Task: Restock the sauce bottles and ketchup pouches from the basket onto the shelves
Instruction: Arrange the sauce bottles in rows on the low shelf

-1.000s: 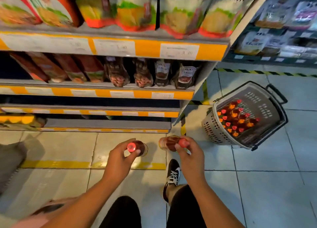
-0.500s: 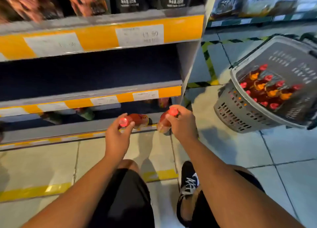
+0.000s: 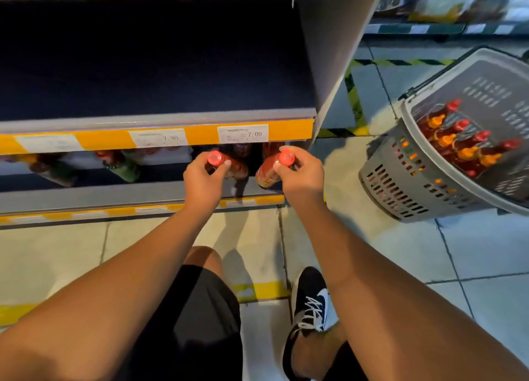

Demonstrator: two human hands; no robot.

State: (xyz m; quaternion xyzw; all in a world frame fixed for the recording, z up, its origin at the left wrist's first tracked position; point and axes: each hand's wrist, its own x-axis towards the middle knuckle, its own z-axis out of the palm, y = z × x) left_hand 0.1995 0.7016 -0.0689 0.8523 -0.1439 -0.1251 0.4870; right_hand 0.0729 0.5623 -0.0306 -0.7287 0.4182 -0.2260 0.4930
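Observation:
My left hand (image 3: 202, 180) grips a red-capped sauce bottle (image 3: 232, 166) by its neck, just inside the mouth of the lowest shelf (image 3: 114, 197). My right hand (image 3: 301, 174) holds a second red-capped sauce bottle (image 3: 264, 174) the same way, near the shelf's right end. Both bottles point into the shelf, caps towards me. A grey plastic basket (image 3: 406, 186) stands tilted on the floor to the right, with several red- and orange-capped sauce bottles (image 3: 461, 143) inside. No pouches show in the basket.
Several bottles (image 3: 120, 165) stand further left on the lowest shelf. The shelf above (image 3: 154, 65) is dark, with yellow price strips (image 3: 171, 138) along its edge. My knee and black shoe (image 3: 310, 303) rest on the tiled floor (image 3: 429, 266).
I have crouched closer to the shelving. Both hands moved forward from above the floor to the mouth of the lowest shelf, each still holding its bottle.

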